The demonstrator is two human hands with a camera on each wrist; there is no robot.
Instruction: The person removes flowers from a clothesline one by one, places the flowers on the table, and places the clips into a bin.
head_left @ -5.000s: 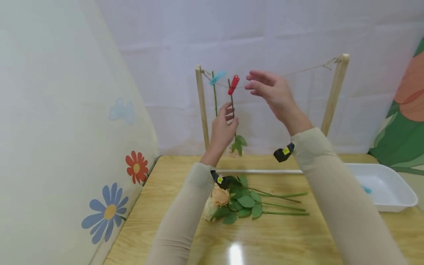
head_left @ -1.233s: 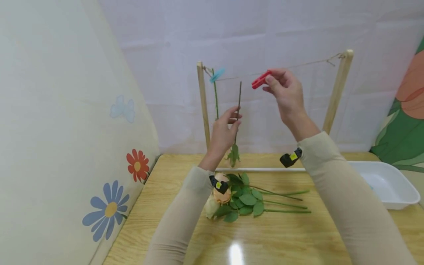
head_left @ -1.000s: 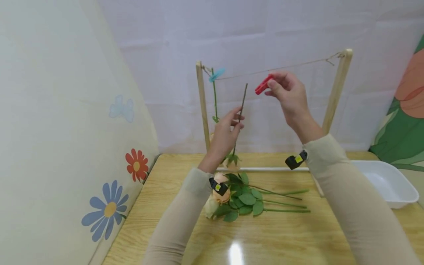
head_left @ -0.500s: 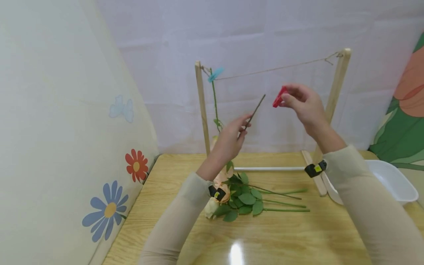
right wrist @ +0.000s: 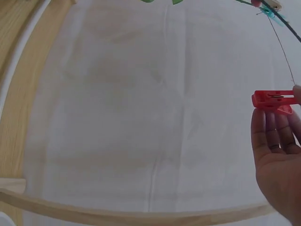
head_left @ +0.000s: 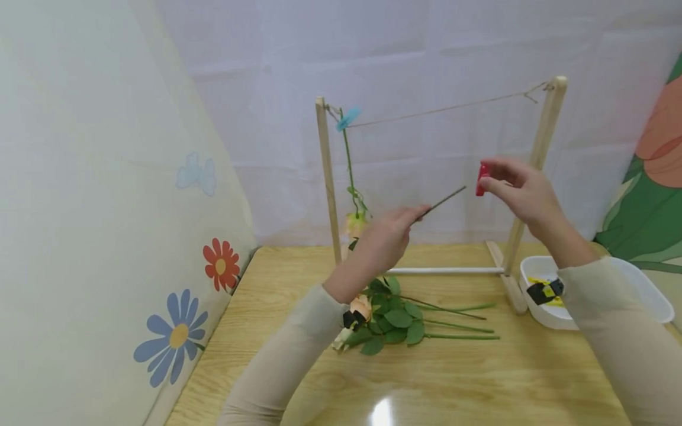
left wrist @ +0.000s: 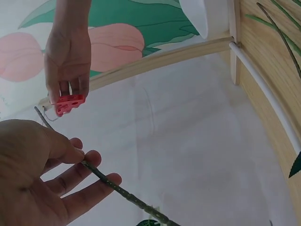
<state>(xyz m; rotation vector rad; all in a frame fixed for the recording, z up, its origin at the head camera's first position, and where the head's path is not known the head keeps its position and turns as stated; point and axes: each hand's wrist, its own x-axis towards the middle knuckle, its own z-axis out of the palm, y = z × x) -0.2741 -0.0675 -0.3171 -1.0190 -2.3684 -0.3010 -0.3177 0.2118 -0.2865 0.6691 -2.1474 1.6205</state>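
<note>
In the head view my left hand (head_left: 385,239) pinches a bare rose stem (head_left: 444,199), tilted with its cut end up to the right; its flower is hidden behind the hand and arm. Thumb and fingers of my right hand (head_left: 527,192) pinch a red clothespin (head_left: 482,179), a little right of that cut end and apart from it. Up at the left of the string (head_left: 437,110), a blue clothespin (head_left: 348,119) holds another rose (head_left: 356,225) head down. The left wrist view shows the stem (left wrist: 134,200) lying across my fingers.
Two wooden posts (head_left: 326,177) carry the string, with a white rod (head_left: 447,271) low between them. Several cut roses (head_left: 396,319) with leaves lie on the wooden table (head_left: 426,378). At the right stands a white tray (head_left: 658,307) with yellow items, partly behind my right arm.
The red clothespin, on the string with the stem earlier, is now off it in my right hand. Both hands have moved down and right, and the stem has tipped from upright to slanted.
</note>
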